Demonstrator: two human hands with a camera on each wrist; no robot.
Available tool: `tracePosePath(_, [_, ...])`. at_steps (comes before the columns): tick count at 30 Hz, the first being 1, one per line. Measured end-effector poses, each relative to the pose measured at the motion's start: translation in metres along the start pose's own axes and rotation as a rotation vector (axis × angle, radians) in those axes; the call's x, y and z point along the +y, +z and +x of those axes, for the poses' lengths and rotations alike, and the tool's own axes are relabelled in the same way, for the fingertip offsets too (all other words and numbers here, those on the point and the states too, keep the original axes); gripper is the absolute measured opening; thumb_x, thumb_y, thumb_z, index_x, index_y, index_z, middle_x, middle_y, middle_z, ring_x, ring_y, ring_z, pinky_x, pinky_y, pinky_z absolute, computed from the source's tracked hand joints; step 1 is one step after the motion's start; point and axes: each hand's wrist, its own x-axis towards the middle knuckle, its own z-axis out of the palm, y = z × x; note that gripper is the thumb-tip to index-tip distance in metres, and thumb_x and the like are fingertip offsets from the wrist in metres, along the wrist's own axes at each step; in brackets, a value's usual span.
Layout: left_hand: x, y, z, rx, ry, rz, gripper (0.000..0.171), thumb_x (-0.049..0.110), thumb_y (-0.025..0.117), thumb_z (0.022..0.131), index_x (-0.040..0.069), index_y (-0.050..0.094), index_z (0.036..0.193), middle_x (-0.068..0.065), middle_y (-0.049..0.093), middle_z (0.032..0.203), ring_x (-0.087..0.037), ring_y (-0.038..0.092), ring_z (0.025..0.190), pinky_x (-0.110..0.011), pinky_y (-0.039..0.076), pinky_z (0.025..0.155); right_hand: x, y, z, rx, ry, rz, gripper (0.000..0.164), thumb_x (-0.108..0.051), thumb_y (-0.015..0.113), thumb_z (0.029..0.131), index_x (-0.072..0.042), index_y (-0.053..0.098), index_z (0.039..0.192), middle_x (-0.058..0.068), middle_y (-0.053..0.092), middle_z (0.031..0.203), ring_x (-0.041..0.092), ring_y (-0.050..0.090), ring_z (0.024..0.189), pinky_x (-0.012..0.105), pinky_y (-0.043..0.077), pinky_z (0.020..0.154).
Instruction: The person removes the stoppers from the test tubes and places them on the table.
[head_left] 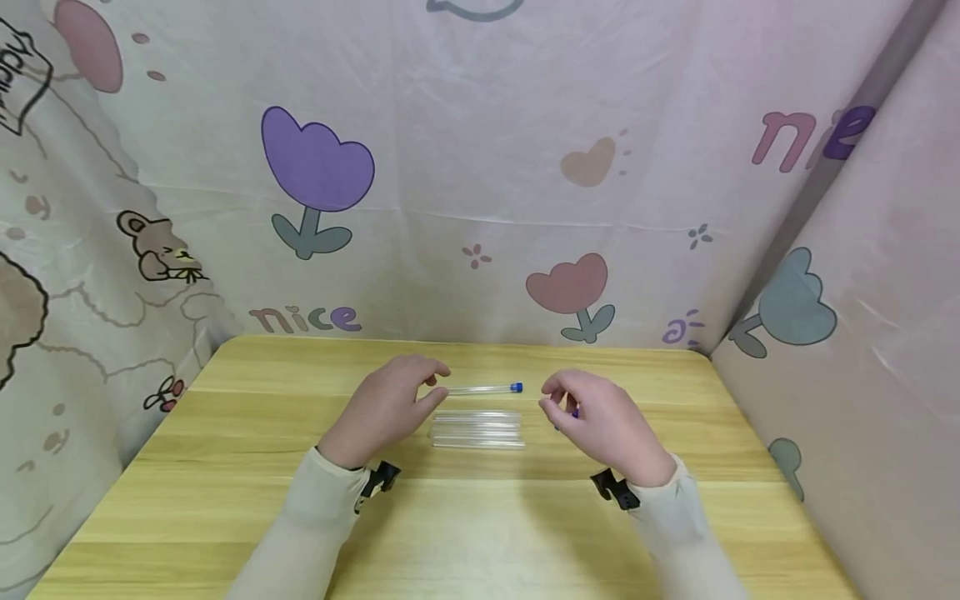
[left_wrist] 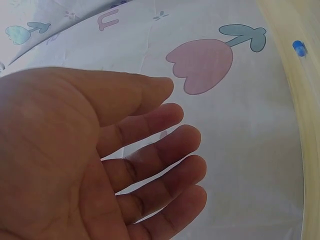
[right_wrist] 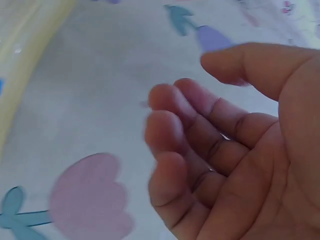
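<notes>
Over the table my left hand (head_left: 392, 406) is held with relaxed fingers, and nothing lies in its palm in the left wrist view. Just right of its fingertips, a clear thin tube (head_left: 480, 390) with a blue cap (head_left: 517, 387) lies crosswise. Nearer to me, several clear tubes (head_left: 477, 430) lie side by side in a row between the hands; I see no blue caps on them. My right hand (head_left: 606, 414) hovers to their right, its fingers loosely curled around nothing. Small blue pieces (head_left: 575, 413) show partly behind its thumb and fingers; their shape is mostly hidden.
A light wooden table (head_left: 480, 533) stretches under both arms. Pale printed curtains (head_left: 450, 167) rise behind its back edge and along both sides. Each wrist carries a small black camera mount (head_left: 617, 490) below the cuff.
</notes>
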Motion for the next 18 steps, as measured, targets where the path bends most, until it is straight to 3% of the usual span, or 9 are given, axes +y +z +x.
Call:
tracePosePath(4, [-0.004, 0.001, 0.001, -0.008, -0.018, -0.016, 0.026, 0.027, 0.070, 0.100, 0.013, 0.073, 0.122, -0.004, 0.072, 0.120, -0.022, 0.067, 0.106, -0.044, 0.057, 0.092, -0.015, -0.005, -0.001, 0.064, -0.064, -0.039, 0.014, -0.021, 0.072, 0.096, -0.016, 0.072, 0.109, -0.005, 0.070, 0.104, 0.013, 0.066, 0.089, 0.033, 0.056, 0.078])
tracePosePath(8, [-0.016, 0.010, 0.006, -0.008, -0.060, -0.025, 0.025, 0.025, 0.069, 0.101, 0.011, 0.072, 0.121, -0.007, 0.071, 0.118, -0.023, 0.068, 0.103, -0.044, 0.058, 0.088, -0.018, -0.006, -0.002, 0.049, -0.080, -0.108, 0.021, -0.020, 0.075, 0.094, -0.010, 0.073, 0.112, 0.000, 0.072, 0.106, 0.015, 0.067, 0.088, 0.040, 0.055, 0.087])
tracePosePath(12, [-0.036, 0.032, 0.015, -0.047, -0.120, -0.033, 0.026, 0.023, 0.068, 0.101, 0.009, 0.071, 0.123, -0.009, 0.070, 0.117, -0.025, 0.067, 0.102, -0.045, 0.058, 0.087, -0.017, -0.004, -0.005, 0.007, -0.074, -0.173, 0.020, -0.022, 0.076, 0.094, -0.010, 0.074, 0.110, -0.001, 0.074, 0.103, 0.014, 0.068, 0.085, 0.044, 0.054, 0.087])
tracePosePath(18, [-0.062, 0.073, 0.030, -0.155, -0.202, -0.047, 0.030, 0.022, 0.066, 0.102, 0.011, 0.070, 0.130, -0.009, 0.069, 0.116, -0.024, 0.067, 0.102, -0.046, 0.057, 0.089, -0.024, -0.002, -0.008, 0.077, -0.141, -0.164, 0.010, -0.022, 0.074, 0.095, -0.015, 0.075, 0.102, -0.008, 0.073, 0.094, 0.009, 0.067, 0.083, 0.036, 0.052, 0.080])
